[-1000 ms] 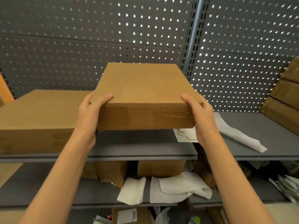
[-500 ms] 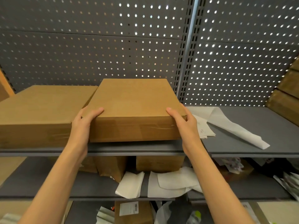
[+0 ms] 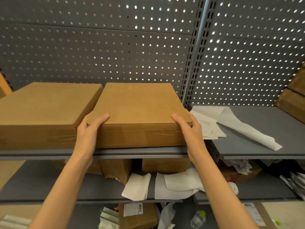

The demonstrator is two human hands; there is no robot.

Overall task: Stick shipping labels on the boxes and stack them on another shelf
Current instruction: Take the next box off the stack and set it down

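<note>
With both my left hand (image 3: 90, 129) and right hand (image 3: 189, 129) gripping the box (image 3: 140, 111) on the upper shelf (image 3: 140, 152) beside another box (image 3: 44, 109), I risk pinching my left fingers (image 3: 99, 119) between them.

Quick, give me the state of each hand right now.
Left hand: gripping the near left corner of the box, thumb on top.
Right hand: gripping the near right corner of the same box, thumb on top.

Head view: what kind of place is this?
Likely a stockroom or packing area: grey metal shelf units with a perforated back panel, plain cardboard boxes, and loose label sheets.
</note>
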